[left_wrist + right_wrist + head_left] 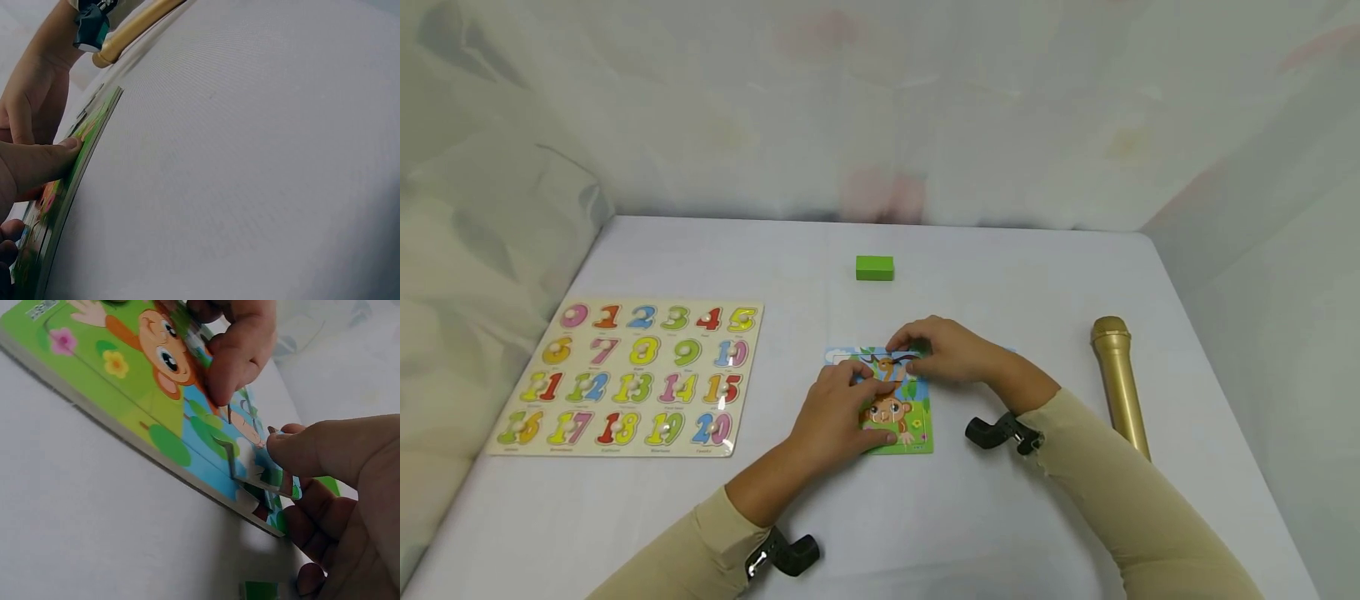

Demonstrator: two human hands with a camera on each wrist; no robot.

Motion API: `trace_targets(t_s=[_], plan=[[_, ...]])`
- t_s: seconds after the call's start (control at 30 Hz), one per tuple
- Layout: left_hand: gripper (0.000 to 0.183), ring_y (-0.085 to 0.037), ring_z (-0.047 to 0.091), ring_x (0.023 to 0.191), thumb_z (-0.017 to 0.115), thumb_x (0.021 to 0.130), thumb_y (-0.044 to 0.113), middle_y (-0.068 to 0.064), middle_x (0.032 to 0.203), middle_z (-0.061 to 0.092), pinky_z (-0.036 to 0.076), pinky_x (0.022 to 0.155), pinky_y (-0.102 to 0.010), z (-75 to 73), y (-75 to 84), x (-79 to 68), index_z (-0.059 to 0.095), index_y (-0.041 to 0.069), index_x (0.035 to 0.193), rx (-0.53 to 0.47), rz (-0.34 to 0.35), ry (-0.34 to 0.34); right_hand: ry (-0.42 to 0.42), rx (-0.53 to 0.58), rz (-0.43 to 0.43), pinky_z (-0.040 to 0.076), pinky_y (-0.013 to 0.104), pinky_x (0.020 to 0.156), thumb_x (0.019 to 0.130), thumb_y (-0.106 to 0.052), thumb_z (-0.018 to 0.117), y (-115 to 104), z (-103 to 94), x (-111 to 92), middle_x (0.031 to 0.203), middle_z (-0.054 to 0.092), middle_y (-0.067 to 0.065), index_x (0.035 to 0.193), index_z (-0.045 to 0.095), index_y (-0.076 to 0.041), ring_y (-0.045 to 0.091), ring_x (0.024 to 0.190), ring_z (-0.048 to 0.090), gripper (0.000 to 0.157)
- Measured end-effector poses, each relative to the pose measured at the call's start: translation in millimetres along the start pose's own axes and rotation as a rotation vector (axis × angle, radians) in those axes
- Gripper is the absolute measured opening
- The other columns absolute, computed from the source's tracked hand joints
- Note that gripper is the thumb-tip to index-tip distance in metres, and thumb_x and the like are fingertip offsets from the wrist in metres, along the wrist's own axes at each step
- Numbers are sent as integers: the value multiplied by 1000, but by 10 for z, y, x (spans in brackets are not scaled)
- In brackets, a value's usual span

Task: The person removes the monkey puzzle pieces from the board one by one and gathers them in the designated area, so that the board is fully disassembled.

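A jigsaw puzzle [917, 429] with a cartoon monkey on green and blue lies on the white table. My left hand [835, 412] rests over its left side, the thumb lying on the printed face near the close edge and a fingertip touching the picture. At the far right corner, my right hand [958, 350] pinches a puzzle piece [247, 459] between thumb and fingers. That piece is tilted, one edge raised above the board, as the right wrist view shows. My hands hide parts of the picture.
On the left lies a number puzzle board [651, 377]. A green block [875, 268] sits beyond the jigsaw. To the right lies a gold microphone [1120, 387], partly behind my right sleeve. A blue edge [1011, 350] shows behind my right wrist.
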State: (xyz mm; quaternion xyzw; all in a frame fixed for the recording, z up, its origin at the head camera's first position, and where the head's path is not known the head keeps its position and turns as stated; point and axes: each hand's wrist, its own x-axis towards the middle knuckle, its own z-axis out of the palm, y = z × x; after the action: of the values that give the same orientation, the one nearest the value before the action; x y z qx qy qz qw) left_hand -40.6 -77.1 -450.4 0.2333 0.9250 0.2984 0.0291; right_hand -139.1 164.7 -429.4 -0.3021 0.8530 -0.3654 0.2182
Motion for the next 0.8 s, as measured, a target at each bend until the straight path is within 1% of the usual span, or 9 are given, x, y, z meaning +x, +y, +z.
trace_targets(t_s=[0.13,0.37,0.47,0.57,0.63,0.67,0.7,0.77,0.8], plan=[[66,-34,52,113,100,72,41,-11,127,58,47,93,-49,3,7,13,78,22,131,-1,4,-2,-13,37,4,43,47,110,100,-7,73,11,-18,-1,125,73,-4,125,72,-19,19,123,59,28],[67,-35,52,114,100,72,42,-11,127,58,47,93,-50,6,10,19,77,22,132,-8,7,-6,-9,7,6,45,47,99,100,-9,71,-8,-50,-31,120,71,-1,125,71,-23,21,115,58,28],[67,-35,52,115,100,73,42,-11,128,58,47,94,-50,9,8,15,77,22,132,3,-1,-7,-4,27,31,48,42,93,101,-9,71,-18,-63,-37,117,70,0,125,71,-23,19,108,59,28],[66,-35,52,116,99,73,43,-10,129,58,47,95,-50,10,1,9,77,23,133,16,-9,-10,-11,76,80,51,35,71,102,-11,70,-25,-85,-62,117,67,3,126,70,-23,18,81,61,27],[66,-35,52,117,99,74,43,-10,129,58,47,96,-50,7,-1,4,77,23,132,20,-10,-12,-16,112,114,49,32,58,102,-12,68,-39,-114,-94,119,65,5,127,69,-23,17,64,57,27],[66,-35,52,116,99,74,43,-11,129,58,47,96,-50,5,-1,4,77,23,132,20,-7,-11,-16,116,124,50,33,57,103,-12,68,-43,-133,-114,120,65,6,128,69,-22,19,65,58,27],[66,-35,52,116,99,73,43,-11,128,58,48,95,-50,2,-1,3,77,22,132,20,-4,-8,-16,116,131,52,35,60,103,-13,68,-47,-154,-134,122,65,6,128,69,-22,20,68,61,27],[66,-35,52,115,99,73,43,-11,128,58,48,95,-50,-1,-3,0,77,22,132,19,2,-5,-11,102,131,55,40,75,103,-13,67,-45,-202,-173,123,65,6,128,69,-21,22,88,65,27],[66,-35,52,115,99,73,43,-11,127,58,48,95,-50,-3,-4,-2,77,22,132,20,2,-3,-7,91,128,55,43,84,102,-13,68,-38,-225,-194,124,66,6,128,70,-21,23,99,65,27]])
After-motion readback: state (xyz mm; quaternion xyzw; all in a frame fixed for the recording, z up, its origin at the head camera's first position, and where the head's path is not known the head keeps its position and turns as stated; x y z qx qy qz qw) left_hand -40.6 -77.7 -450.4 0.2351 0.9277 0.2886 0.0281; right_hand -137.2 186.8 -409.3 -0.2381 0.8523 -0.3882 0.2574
